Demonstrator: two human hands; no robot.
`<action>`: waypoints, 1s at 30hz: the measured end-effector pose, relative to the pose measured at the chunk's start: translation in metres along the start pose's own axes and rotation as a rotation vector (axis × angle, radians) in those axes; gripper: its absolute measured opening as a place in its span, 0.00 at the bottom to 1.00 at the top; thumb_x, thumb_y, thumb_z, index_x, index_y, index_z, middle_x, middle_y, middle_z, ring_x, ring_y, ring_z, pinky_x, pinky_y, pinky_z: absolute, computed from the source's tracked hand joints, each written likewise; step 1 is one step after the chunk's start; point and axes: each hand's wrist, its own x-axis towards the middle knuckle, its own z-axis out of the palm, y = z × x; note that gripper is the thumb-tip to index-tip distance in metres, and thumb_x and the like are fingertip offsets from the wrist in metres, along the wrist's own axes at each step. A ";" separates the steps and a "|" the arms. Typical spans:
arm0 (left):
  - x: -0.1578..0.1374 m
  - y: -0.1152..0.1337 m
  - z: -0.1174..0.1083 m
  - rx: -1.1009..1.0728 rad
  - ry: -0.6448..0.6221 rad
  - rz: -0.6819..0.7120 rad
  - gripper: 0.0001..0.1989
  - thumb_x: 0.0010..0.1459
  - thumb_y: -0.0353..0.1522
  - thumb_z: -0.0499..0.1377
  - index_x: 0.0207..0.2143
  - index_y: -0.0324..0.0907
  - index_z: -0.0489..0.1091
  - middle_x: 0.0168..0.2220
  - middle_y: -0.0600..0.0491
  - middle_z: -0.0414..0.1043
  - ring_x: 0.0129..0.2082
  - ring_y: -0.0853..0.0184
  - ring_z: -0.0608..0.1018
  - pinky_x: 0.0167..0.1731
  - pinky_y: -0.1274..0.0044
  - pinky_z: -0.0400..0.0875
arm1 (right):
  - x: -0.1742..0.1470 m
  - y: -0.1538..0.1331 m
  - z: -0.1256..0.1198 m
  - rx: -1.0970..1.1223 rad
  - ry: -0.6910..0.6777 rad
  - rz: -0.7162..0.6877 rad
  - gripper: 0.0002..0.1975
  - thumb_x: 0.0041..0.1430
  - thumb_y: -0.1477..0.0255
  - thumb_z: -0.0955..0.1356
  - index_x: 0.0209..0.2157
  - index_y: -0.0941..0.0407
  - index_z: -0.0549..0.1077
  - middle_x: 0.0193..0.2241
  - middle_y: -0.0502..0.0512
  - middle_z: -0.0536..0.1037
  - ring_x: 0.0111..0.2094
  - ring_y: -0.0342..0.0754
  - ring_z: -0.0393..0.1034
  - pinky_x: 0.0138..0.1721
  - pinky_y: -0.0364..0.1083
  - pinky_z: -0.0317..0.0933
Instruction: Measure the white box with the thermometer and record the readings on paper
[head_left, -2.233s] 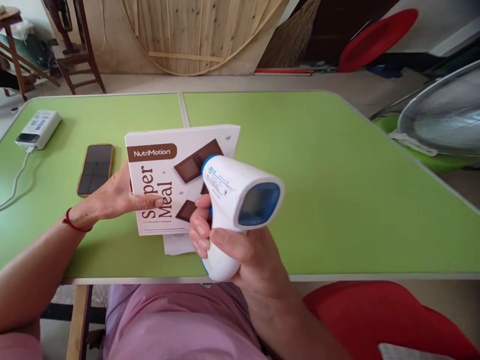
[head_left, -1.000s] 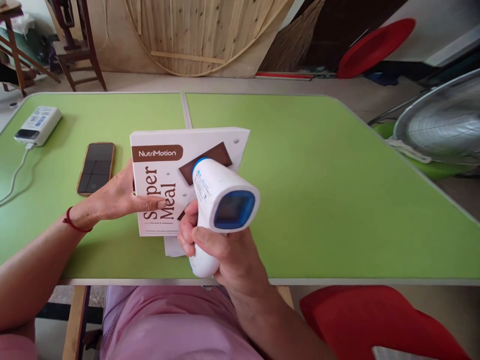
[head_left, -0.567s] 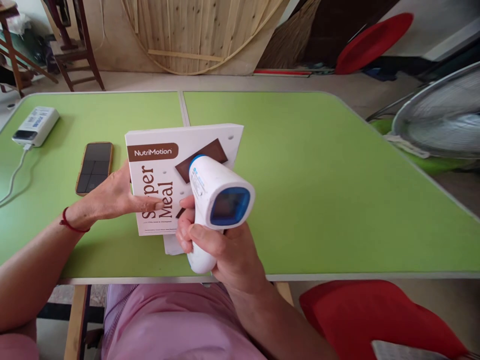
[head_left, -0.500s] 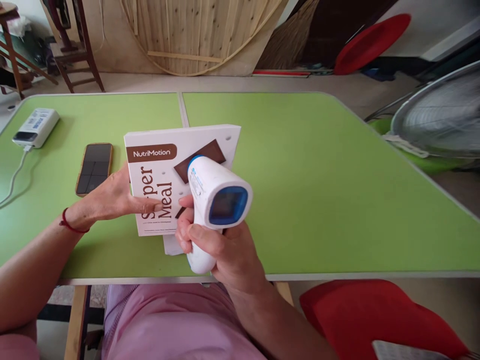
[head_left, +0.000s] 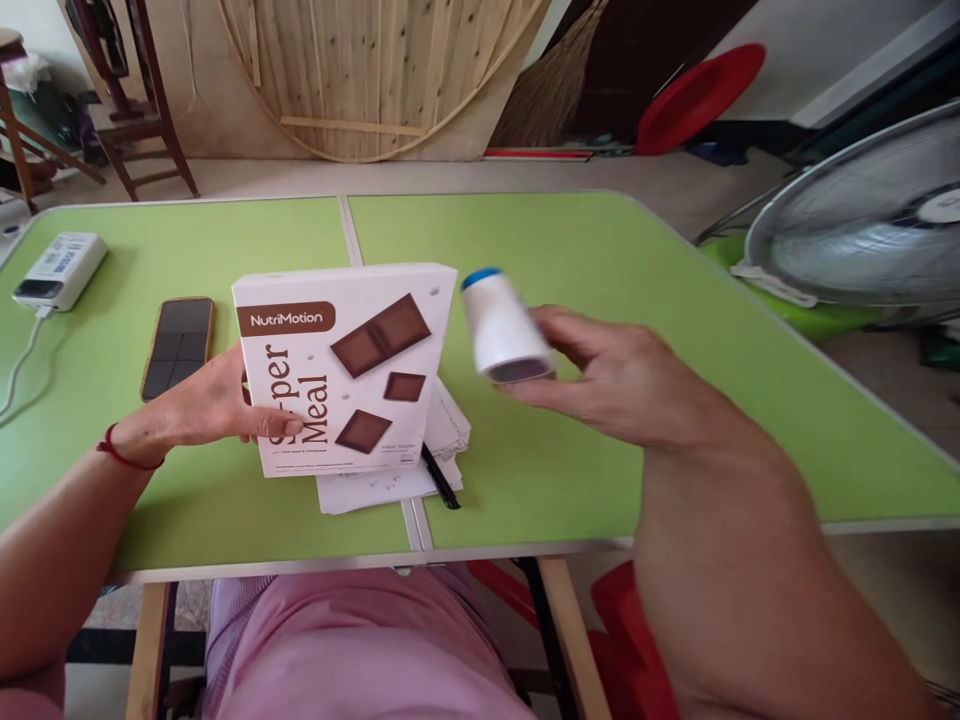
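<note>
My left hand (head_left: 225, 405) grips the left edge of a white box (head_left: 360, 440) printed "NutriMotion" with brown chocolate pieces, thumb across its front. The box is held up, tilted, over the table. To its right, my right hand (head_left: 607, 370) holds a white infrared thermometer with a blue rim (head_left: 504, 330), seen turned and slightly blurred; its handle is hidden. Beneath the box lie sheets of paper (head_left: 360, 492) with handwriting, and a black pen (head_left: 441, 476) rests on them, partly covered by the box.
On the green table (head_left: 525, 240), a phone (head_left: 178, 345) lies left of the box. A white power bank (head_left: 61, 270) with a cable is at the far left. Beyond the table's right edge stands a fan (head_left: 862, 225). A red stool (head_left: 630, 640) is below the near edge.
My right hand has moved the thermometer right, away from the box front, and turned it so its screen no longer shows. The chocolate print, papers and pen are now uncovered.
</note>
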 end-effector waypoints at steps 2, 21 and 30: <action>0.001 -0.001 0.000 -0.025 -0.006 0.040 0.26 0.55 0.39 0.71 0.52 0.40 0.69 0.44 0.44 0.80 0.39 0.58 0.83 0.29 0.76 0.79 | 0.008 0.017 0.002 -0.185 -0.120 -0.034 0.23 0.49 0.65 0.72 0.49 0.53 0.79 0.47 0.60 0.80 0.45 0.60 0.76 0.47 0.58 0.71; 0.005 -0.025 -0.022 0.452 0.504 0.178 0.35 0.48 0.49 0.73 0.53 0.43 0.68 0.54 0.47 0.75 0.51 0.53 0.77 0.49 0.65 0.76 | 0.002 0.053 0.032 -0.559 -0.271 -0.135 0.28 0.58 0.70 0.64 0.60 0.54 0.72 0.49 0.63 0.79 0.50 0.64 0.74 0.53 0.64 0.68; 0.010 -0.035 -0.022 0.619 0.496 0.117 0.39 0.52 0.58 0.66 0.54 0.40 0.65 0.47 0.47 0.74 0.46 0.56 0.77 0.38 0.68 0.74 | -0.018 0.005 0.035 -0.303 -0.102 -0.340 0.10 0.64 0.71 0.65 0.42 0.55 0.77 0.36 0.60 0.80 0.32 0.52 0.76 0.35 0.53 0.72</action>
